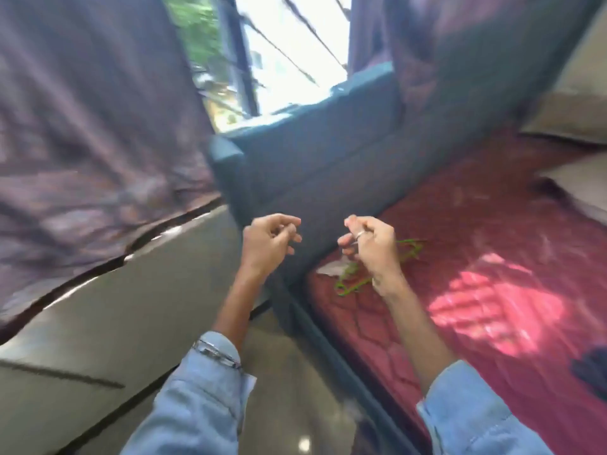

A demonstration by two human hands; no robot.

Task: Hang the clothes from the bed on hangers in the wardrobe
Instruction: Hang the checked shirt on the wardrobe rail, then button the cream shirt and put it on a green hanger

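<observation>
Head view, much blurred, from left to right: a purple-brown curtain (pixel 92 133) hangs along the far left over a grey tiled floor (pixel 98 323), and a bright window (pixel 289 50) opens beyond a grey-blue headboard or bed frame (pixel 322 159). Near the middle, the left hand (pixel 267 244) is raised with its fingers (pixel 289 224) loosely curled and nothing visibly between them. Just right of it, the right hand (pixel 371 247) also has curled fingers; whether it pinches anything I cannot tell, though a ring shows. Behind and below that hand a green hanger (pixel 351 284) lies flat on the bed (pixel 492 257), near its left edge. It looks thin and light, probably stiff plastic or coated wire, best taken by the hook or the neck so the shoulders stay free for a garment. The red quilted mattress looks soft and will give under a press. Farther right, pale pillows (pixel 568 116) sit at the far side, and a dark garment (pixel 591 369), soft and limp, lies at the near right edge.
</observation>
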